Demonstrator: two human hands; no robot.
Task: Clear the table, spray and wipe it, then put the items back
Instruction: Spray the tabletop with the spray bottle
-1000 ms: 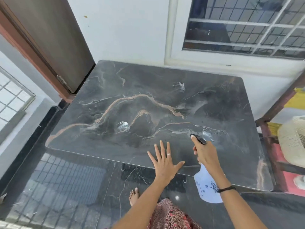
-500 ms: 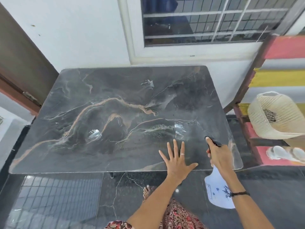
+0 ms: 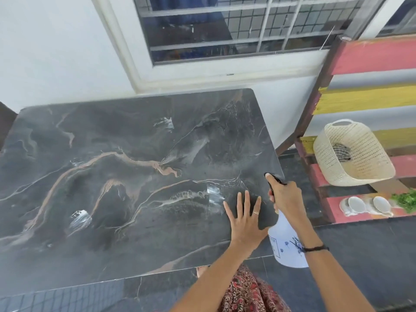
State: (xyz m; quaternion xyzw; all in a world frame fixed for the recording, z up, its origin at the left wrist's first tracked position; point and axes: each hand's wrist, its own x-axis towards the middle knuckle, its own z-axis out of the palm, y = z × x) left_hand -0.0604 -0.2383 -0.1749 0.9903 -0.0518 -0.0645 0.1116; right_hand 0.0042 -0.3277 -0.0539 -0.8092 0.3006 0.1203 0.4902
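A dark marble table [image 3: 126, 154] with tan veins fills the middle of the view, bare except for a few wet glistening patches. My left hand [image 3: 246, 218] lies flat on its near right part, fingers spread. My right hand [image 3: 286, 197] grips the black trigger head of a white spray bottle [image 3: 286, 244], held over the table's right edge with the nozzle pointing away from me. A cream woven basket [image 3: 360, 170] with a striped cloth [image 3: 341, 152] inside sits on the bench at right.
A striped red and yellow wooden bench [image 3: 371, 57] stands to the right; two white cups [image 3: 369, 206] and green leaves [image 3: 405, 200] lie on its lower slat. A white wall and barred window [image 3: 225, 30] back the table. Dark glossy floor tiles surround it.
The view has swung to the right, bringing the bench and basket further in. Both hands sit further right along the table's near edge. The spray bottle stays in my right hand.
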